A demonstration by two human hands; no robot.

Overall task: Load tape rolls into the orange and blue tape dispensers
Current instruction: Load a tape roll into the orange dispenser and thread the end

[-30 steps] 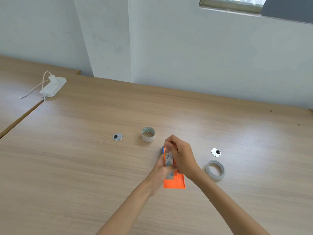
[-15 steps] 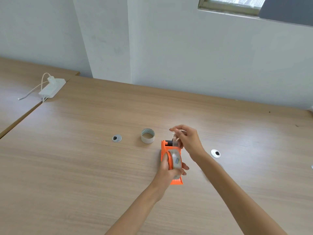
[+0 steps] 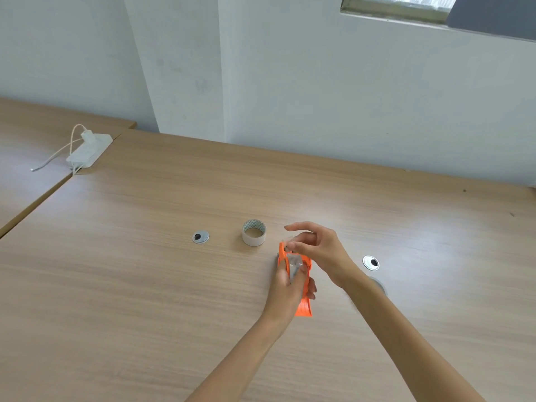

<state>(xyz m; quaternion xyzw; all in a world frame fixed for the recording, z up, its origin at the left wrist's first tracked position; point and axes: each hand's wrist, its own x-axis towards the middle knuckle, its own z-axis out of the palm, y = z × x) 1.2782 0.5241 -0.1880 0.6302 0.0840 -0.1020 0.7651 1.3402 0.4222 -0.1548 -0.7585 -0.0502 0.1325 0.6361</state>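
Note:
My left hand grips the orange tape dispenser on the wooden table, fingers wrapped round its body. A clear tape roll sits inside the dispenser. My right hand hovers over the dispenser's far end, thumb and a finger pinching what looks like the tape's free end, the index finger stretched out above. A white paper tape roll stands just beyond to the left. Another clear tape roll is mostly hidden behind my right forearm. No blue dispenser is in view.
Two round metal cable grommets sit flush in the table. A white power strip with a cable lies at the far left, by the seam to a second table. A wall runs along the far edge.
The right hand moved off the dispenser's body, drew the tape end up past its far end, then came down to that end. The left hand keeps its grip on the dispenser.

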